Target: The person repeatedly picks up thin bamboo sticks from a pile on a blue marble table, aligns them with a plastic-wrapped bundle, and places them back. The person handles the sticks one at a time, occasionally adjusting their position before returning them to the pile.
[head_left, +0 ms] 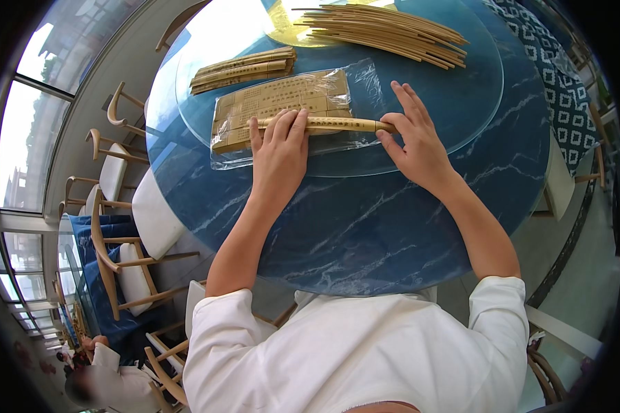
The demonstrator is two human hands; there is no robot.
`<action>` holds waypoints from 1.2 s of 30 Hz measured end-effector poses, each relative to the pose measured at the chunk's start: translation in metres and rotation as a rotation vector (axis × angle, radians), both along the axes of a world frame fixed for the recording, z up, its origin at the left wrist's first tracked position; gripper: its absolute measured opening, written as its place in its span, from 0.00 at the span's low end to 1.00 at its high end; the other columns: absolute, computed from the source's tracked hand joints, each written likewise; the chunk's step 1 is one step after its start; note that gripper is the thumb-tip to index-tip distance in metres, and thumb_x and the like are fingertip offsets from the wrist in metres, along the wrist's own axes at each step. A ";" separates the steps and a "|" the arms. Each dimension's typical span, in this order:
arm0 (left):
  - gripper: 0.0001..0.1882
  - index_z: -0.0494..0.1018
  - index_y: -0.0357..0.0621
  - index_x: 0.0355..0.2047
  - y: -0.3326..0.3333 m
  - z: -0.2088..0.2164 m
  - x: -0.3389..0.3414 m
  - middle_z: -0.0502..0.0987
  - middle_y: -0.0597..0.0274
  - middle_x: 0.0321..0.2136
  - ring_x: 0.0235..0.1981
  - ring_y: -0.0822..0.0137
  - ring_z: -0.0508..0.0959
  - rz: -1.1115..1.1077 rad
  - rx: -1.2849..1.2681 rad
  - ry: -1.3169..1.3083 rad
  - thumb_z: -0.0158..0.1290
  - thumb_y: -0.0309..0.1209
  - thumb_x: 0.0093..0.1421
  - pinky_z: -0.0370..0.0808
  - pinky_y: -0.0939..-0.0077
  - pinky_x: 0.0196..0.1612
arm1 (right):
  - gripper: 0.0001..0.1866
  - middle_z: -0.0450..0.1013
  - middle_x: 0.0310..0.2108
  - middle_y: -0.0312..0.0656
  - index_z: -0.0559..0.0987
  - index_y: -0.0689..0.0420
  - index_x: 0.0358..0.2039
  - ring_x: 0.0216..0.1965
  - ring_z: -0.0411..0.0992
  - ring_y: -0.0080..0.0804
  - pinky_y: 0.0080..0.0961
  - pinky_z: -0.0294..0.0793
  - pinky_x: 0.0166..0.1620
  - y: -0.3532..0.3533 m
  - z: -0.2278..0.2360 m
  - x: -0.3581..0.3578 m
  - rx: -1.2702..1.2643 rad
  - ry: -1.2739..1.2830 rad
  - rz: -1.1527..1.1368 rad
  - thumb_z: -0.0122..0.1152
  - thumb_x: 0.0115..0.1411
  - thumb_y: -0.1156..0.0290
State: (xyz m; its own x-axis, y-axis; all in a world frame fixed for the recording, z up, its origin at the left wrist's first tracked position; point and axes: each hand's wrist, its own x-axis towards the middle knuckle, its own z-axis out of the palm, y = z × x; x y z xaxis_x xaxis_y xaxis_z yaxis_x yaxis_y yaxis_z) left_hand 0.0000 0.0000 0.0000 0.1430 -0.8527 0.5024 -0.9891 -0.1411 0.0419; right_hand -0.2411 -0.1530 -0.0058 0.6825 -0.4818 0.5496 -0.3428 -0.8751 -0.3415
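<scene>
A narrow printed paper chopstick sleeve [339, 124] lies level between my hands, above a clear plastic bag. My left hand [280, 141] is closed over the sleeve's left part, fingers bent across it. With thumb and forefinger, my right hand [413, 134] pinches the right end, where the brown tips of chopsticks [387, 126] show; its other fingers point up and away. Beneath the sleeve, the clear plastic bag [364, 86] holds a stack of flat tan paper sleeves [289, 93]. How many chopsticks are inside the held sleeve is hidden.
A pile of loose chopsticks [386, 34] lies at the far side of the glass turntable [475, 103]. Several filled sleeves [244, 69] sit at its far left. The round blue marbled table [365, 227] has wooden chairs [127, 265] around it. Another person [114, 378] is at lower left.
</scene>
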 end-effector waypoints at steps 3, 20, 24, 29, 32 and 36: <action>0.19 0.75 0.49 0.63 -0.001 0.001 -0.001 0.77 0.62 0.57 0.63 0.61 0.74 -0.005 -0.028 -0.008 0.55 0.32 0.72 0.52 0.42 0.76 | 0.13 0.58 0.76 0.52 0.81 0.55 0.46 0.78 0.52 0.53 0.47 0.59 0.74 0.001 0.001 0.000 -0.009 -0.009 0.000 0.66 0.70 0.60; 0.13 0.79 0.52 0.52 -0.005 0.006 -0.006 0.81 0.72 0.48 0.53 0.66 0.80 -0.085 -0.109 -0.034 0.61 0.31 0.67 0.59 0.47 0.74 | 0.11 0.57 0.76 0.55 0.79 0.55 0.46 0.78 0.52 0.55 0.47 0.60 0.74 -0.008 -0.001 -0.005 0.027 0.006 -0.002 0.63 0.72 0.62; 0.12 0.80 0.52 0.51 -0.006 0.011 -0.012 0.82 0.67 0.49 0.53 0.62 0.80 -0.092 -0.099 -0.010 0.60 0.29 0.68 0.61 0.51 0.73 | 0.11 0.57 0.76 0.55 0.79 0.55 0.47 0.78 0.53 0.54 0.46 0.60 0.74 -0.011 0.001 -0.007 0.026 0.002 -0.006 0.62 0.72 0.62; 0.12 0.80 0.51 0.51 -0.009 0.012 -0.014 0.83 0.66 0.47 0.51 0.62 0.82 -0.108 -0.117 -0.032 0.60 0.28 0.67 0.61 0.52 0.73 | 0.13 0.56 0.76 0.54 0.79 0.55 0.49 0.78 0.52 0.53 0.46 0.60 0.74 -0.016 0.000 -0.009 0.025 0.019 -0.010 0.62 0.72 0.60; 0.12 0.79 0.51 0.50 -0.006 0.011 -0.002 0.83 0.68 0.44 0.48 0.65 0.83 -0.095 -0.129 -0.075 0.60 0.29 0.67 0.61 0.51 0.73 | 0.21 0.55 0.77 0.53 0.77 0.55 0.55 0.78 0.51 0.53 0.47 0.60 0.74 -0.020 0.000 -0.010 0.057 -0.002 -0.021 0.59 0.74 0.52; 0.11 0.81 0.51 0.49 -0.006 0.022 0.026 0.85 0.69 0.45 0.49 0.68 0.84 -0.038 -0.200 -0.154 0.62 0.30 0.67 0.60 0.51 0.74 | 0.30 0.53 0.77 0.52 0.73 0.54 0.63 0.79 0.50 0.52 0.48 0.59 0.75 -0.024 -0.002 -0.012 0.119 -0.035 -0.054 0.55 0.74 0.43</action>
